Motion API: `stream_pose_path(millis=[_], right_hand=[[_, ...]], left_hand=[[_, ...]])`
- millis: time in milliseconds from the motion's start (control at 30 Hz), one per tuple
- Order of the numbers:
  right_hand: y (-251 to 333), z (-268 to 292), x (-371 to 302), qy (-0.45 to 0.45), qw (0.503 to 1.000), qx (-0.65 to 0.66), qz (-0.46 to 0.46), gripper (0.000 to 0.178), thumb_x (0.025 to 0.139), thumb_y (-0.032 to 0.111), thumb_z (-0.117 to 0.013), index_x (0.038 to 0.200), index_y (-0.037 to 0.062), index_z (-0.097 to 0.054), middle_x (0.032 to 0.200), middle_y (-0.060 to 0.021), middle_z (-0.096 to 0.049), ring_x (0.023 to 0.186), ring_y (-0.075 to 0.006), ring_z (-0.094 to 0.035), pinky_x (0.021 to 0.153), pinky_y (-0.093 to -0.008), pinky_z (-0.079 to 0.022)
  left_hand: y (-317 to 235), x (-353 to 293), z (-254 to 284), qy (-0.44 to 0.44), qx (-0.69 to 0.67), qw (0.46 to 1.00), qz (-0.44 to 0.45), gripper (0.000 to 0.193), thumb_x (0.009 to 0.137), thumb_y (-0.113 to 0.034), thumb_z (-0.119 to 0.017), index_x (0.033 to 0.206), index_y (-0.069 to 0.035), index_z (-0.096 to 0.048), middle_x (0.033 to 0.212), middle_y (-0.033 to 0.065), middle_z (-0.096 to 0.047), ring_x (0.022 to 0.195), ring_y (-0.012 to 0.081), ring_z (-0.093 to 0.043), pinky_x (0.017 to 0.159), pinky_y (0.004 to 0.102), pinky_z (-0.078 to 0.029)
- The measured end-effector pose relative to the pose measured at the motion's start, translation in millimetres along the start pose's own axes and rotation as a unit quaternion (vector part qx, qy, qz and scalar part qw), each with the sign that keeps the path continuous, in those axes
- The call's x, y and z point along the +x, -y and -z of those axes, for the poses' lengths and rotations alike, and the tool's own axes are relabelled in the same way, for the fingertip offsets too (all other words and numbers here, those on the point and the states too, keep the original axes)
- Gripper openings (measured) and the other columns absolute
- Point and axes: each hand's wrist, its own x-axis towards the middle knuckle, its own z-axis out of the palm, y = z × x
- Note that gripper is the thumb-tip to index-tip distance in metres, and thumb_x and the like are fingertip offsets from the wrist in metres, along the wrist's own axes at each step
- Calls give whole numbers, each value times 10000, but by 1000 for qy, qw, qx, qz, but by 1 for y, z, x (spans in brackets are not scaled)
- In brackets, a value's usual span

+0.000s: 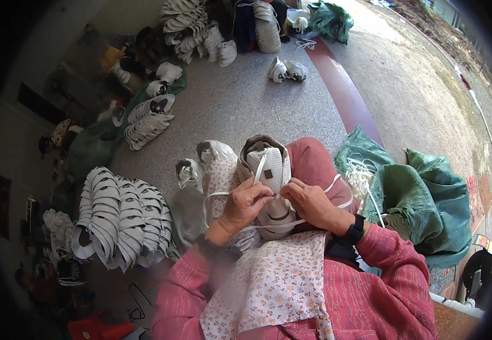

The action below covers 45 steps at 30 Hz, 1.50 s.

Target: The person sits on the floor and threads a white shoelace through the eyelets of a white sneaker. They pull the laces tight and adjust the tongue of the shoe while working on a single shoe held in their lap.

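A whitish-beige shoe upper lies across my lap, its dark-lined opening pointing away from me. Over its perforated tongue runs a white shoelace. My left hand pinches the lace at the left side of the eyelets. Close beside it, my right hand is closed with fingertips at the lace on the right side. The fingertips of both hands nearly meet over the middle of the upper. Loose lace loops out past each hand. The exact eyelets under my fingers are hidden.
Stacked white uppers stand at the left, with more stacks behind. Two finished-looking shoes sit on the speckled floor ahead. Green sacks and a bundle of white laces are at my right. Other people are at the far left.
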Motion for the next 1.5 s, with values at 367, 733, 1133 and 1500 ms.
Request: stream_pose_path(millis=[367,733,1133,1500], right_hand=[[-2,-3,-6,-50,998,33,3,140,914,84,-623,1035,57,-557,907,-134,-607,787,-361,-649,635,-439,-516],[-1,-2,-6,-39,998,40,12,136,899,97,-638,1013,52,-580,897,-126,-619,788,-341,-656,637,-428,-525],[-9,-4,-2,-44,993,108,-4,122,907,32,-624,1025,32,-591,911,-145,-643,817,-345,-670,677,-396,-529],[-5,-4,-2,-61,987,147,-40,93,911,39,-639,1000,21,-615,873,-158,-652,797,-333,-680,689,-382,-532]], left_hand=[[8,-6,-1,-9,65,991,-114,182,796,52,-735,939,-61,-720,794,56,-540,716,220,-598,625,335,-486],[8,-6,-1,1,79,990,-121,150,787,45,-727,900,-52,-708,777,59,-538,727,238,-581,629,356,-473],[5,-5,-1,-8,67,991,-116,165,781,50,-733,905,-58,-713,779,71,-518,710,249,-572,609,361,-462],[5,-6,-1,-3,80,990,-118,171,784,43,-733,915,-63,-705,779,79,-510,713,261,-574,610,366,-465]])
